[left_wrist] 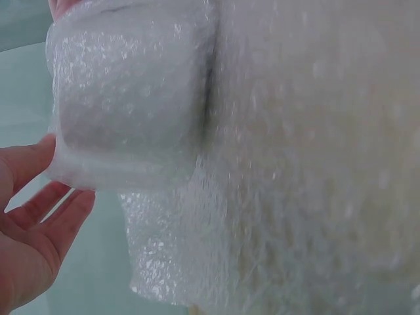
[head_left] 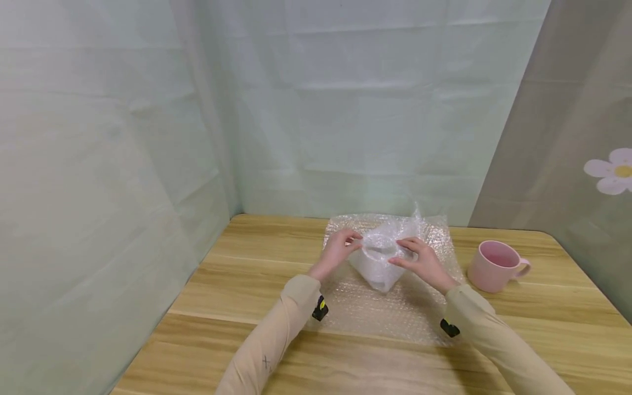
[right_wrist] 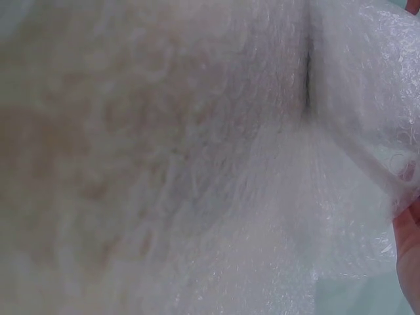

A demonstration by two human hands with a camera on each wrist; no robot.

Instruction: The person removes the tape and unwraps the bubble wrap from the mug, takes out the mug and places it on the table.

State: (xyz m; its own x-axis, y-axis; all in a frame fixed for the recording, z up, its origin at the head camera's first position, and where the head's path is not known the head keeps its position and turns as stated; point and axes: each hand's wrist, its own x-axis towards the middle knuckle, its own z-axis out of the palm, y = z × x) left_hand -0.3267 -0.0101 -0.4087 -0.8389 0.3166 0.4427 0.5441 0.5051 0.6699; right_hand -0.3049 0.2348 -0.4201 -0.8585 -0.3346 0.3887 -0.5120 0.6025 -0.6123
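On a sheet of bubble wrap [head_left: 390,315] stands a whitish, rounded bundle [head_left: 377,274] wrapped in more bubble wrap, its round rim upward. The thing inside is blurred by the layers. My left hand [head_left: 337,253] pinches the wrap at the left of the rim. In the left wrist view, the thumb and fingers of my left hand [left_wrist: 29,243] are at the edge of the cylinder-shaped bundle [left_wrist: 131,98]. At the right of the rim my right hand [head_left: 425,264] pinches the wrap. The right wrist view shows my right hand [right_wrist: 408,252] gripping a gathered fold, partly cut off by the frame.
A pink mug [head_left: 492,269] stands to the right of the sheet, handle pointing right. The wooden table [head_left: 237,274] has pale green cloth [head_left: 355,137] hanging behind and at the left. A grey cloth with a white flower [head_left: 612,171] hangs at the right.
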